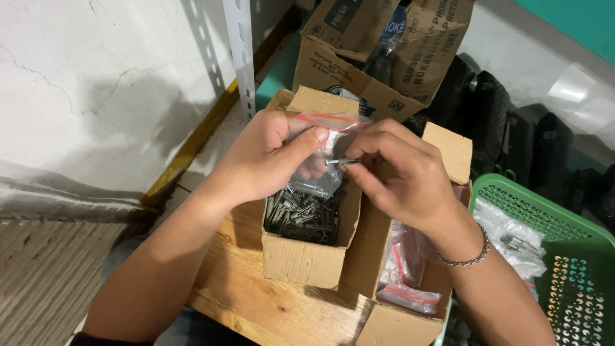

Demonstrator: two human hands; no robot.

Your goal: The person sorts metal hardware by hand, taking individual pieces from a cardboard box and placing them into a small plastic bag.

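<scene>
Wooden bench against a cracked white wall, two hands working over open cartons.

Clear zip bag point(323, 150) with a red seal strip is hanging above the box of grey plugs point(306, 218), and the left hand point(269, 160) is closing round its upper part, thumb pressing across the front. Right hand point(400, 176) is pinching a small metal screw point(341, 161) between thumb and forefinger, its tip lying at the bag's side; whether it is already inside the bag cannot be told. A bracelet point(464, 256) is circling the right wrist. Just right of the plug box, a second carton point(410, 282) is holding filled bags with red strips. Further right, a green basket point(557, 218) is carrying more filled bags. Behind the hands, a printed carton point(378, 57) is standing open beside a perforated metal upright point(240, 51).
</scene>
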